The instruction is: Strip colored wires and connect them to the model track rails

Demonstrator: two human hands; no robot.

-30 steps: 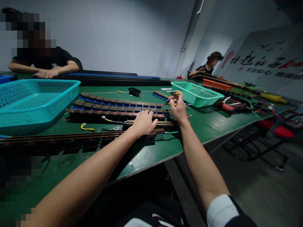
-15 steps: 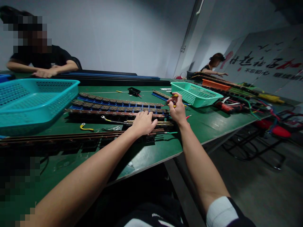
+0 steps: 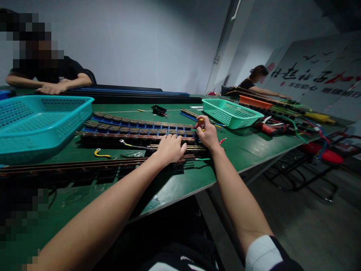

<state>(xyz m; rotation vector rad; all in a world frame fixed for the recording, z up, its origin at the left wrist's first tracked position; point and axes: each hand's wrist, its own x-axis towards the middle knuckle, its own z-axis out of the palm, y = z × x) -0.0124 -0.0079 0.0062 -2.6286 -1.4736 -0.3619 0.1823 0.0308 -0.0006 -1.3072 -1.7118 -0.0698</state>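
Note:
My left hand [image 3: 170,148] rests palm down on a set of long brass-coloured rail strips [image 3: 135,131] with blue and black holders, lying across the green table [image 3: 248,150]. My right hand [image 3: 208,132] is closed around a small yellow-handled tool [image 3: 201,120], held low over the right end of the rails. A thin wire with a red tip [image 3: 222,141] sticks out beside my right wrist. A yellow-green wire with a ring lug [image 3: 129,144] lies along the strips near my left hand.
A blue basket [image 3: 36,124] stands at the left, a green basket [image 3: 229,112] at the right. A yellow lug wire [image 3: 101,153] and a black part [image 3: 158,109] lie on the table. Two other people sit at the far side. Tools and cables clutter the right end.
My right hand with the yellow-handled tool has come down and slightly left toward the rail ends. My left hand stays on the strips.

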